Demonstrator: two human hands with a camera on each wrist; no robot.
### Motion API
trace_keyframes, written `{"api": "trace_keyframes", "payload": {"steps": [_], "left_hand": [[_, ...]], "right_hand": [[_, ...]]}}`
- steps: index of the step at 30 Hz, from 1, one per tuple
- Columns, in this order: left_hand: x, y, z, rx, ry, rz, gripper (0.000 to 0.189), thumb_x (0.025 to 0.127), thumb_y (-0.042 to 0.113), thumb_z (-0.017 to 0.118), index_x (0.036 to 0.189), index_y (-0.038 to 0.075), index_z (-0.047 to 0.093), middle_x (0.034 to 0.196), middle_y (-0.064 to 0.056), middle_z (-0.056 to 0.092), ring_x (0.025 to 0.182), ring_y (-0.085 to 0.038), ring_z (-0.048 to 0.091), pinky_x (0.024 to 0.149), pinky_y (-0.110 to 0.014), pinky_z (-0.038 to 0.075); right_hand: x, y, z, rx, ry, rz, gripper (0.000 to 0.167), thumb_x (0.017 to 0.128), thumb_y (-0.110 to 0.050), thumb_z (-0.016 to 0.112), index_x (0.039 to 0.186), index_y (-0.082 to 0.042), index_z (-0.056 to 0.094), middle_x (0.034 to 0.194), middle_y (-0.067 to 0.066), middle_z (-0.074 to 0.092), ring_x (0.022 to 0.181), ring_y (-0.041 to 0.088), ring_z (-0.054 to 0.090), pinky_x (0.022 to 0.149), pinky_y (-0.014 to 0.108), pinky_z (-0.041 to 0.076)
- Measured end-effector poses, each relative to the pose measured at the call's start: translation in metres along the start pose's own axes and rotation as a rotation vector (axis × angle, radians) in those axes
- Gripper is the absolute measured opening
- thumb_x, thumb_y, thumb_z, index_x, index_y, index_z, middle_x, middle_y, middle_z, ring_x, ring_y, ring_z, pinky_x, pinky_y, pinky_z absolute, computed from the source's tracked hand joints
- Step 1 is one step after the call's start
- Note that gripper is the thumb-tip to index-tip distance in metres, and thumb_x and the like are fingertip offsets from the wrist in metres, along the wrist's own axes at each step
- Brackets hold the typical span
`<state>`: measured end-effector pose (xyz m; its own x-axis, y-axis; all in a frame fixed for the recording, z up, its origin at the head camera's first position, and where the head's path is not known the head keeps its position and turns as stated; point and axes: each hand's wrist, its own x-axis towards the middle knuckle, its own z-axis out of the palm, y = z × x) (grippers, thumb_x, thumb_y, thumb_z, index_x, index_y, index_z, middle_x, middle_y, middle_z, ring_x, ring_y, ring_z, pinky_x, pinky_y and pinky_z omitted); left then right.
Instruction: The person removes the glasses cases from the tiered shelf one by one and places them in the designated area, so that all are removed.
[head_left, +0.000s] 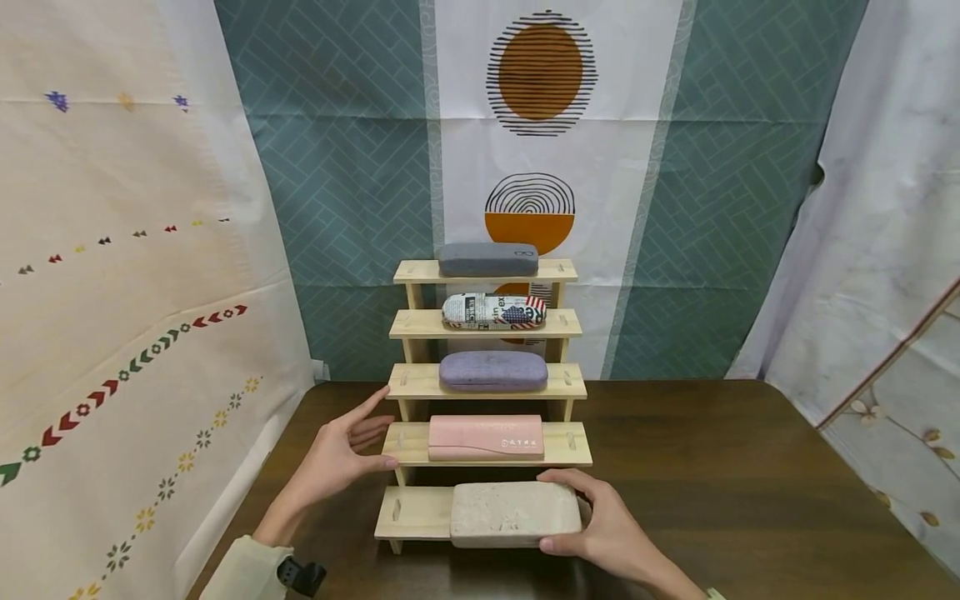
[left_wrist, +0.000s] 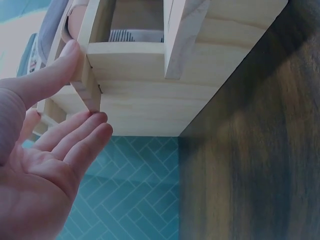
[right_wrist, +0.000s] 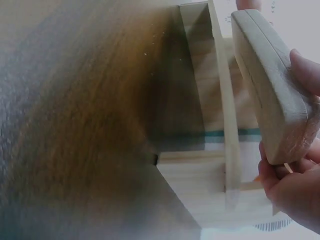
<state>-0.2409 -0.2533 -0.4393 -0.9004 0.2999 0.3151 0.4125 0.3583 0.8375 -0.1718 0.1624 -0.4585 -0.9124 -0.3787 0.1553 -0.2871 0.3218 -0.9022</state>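
A light wooden stepped stand rises in the middle of the table. My left hand grips its left side; the left wrist view shows the thumb and fingertips on opposite sides of a step's end. With my right hand I hold a beige glasses case by its right end, thumb in front and fingers behind. It lies lengthwise over the lowest step, and the right wrist view shows a gap between case and board. A pink glasses case sits on the step above.
Higher steps carry a purple case, a newspaper-print case and a grey case. The dark wooden table extends to both sides. Patterned cloths hang behind and at the sides.
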Motion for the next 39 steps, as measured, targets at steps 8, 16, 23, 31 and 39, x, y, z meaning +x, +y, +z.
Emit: {"api": "trace_keyframes", "payload": {"steps": [8, 16, 23, 31, 39], "left_hand": [[0.002, -0.005, -0.005, -0.051, -0.042, 0.008, 0.104, 0.078, 0.005, 0.094, 0.165, 0.022, 0.039, 0.147, -0.028, 0.055, 0.132, -0.042, 0.058, 0.104, -0.051, 0.053], [0.001, -0.005, -0.005, -0.060, -0.045, -0.008, 0.105, 0.078, 0.003, 0.093, 0.165, 0.024, 0.039, 0.146, -0.028, 0.056, 0.133, -0.041, 0.059, 0.103, -0.053, 0.052], [0.001, -0.003, -0.005, -0.060, -0.042, -0.020, 0.105, 0.078, 0.002, 0.093, 0.165, 0.023, 0.039, 0.146, -0.028, 0.057, 0.133, -0.042, 0.058, 0.104, -0.054, 0.052], [0.001, -0.002, -0.004, -0.055, -0.045, -0.031, 0.105, 0.078, 0.002, 0.093, 0.165, 0.024, 0.039, 0.146, -0.028, 0.056, 0.133, -0.041, 0.058, 0.104, -0.055, 0.051], [0.001, -0.002, -0.004, -0.057, -0.041, -0.028, 0.105, 0.077, 0.002, 0.094, 0.165, 0.024, 0.040, 0.147, -0.028, 0.056, 0.133, -0.041, 0.058, 0.104, -0.055, 0.051]], "right_hand": [[-0.008, -0.006, -0.017, 0.019, -0.021, -0.045, 0.065, 0.077, -0.019, 0.096, 0.136, -0.018, 0.068, 0.130, 0.008, 0.065, 0.103, 0.020, 0.061, 0.084, 0.030, 0.053], [-0.015, -0.016, -0.039, 0.041, -0.032, -0.069, 0.066, 0.079, -0.014, 0.094, 0.139, -0.010, 0.066, 0.132, 0.014, 0.064, 0.101, 0.021, 0.061, 0.082, 0.029, 0.053], [-0.019, -0.017, -0.060, 0.009, 0.002, -0.119, 0.067, 0.077, -0.012, 0.095, 0.138, -0.006, 0.066, 0.130, 0.012, 0.066, 0.103, 0.018, 0.063, 0.086, 0.027, 0.053], [-0.026, -0.019, -0.088, -0.017, 0.032, -0.196, 0.065, 0.080, -0.004, 0.092, 0.139, -0.009, 0.065, 0.129, 0.013, 0.068, 0.098, 0.018, 0.066, 0.081, 0.027, 0.057], [-0.032, -0.020, -0.123, -0.046, 0.068, -0.216, 0.068, 0.081, 0.003, 0.088, 0.142, -0.006, 0.062, 0.128, 0.015, 0.066, 0.096, 0.021, 0.066, 0.077, 0.029, 0.058]]}}
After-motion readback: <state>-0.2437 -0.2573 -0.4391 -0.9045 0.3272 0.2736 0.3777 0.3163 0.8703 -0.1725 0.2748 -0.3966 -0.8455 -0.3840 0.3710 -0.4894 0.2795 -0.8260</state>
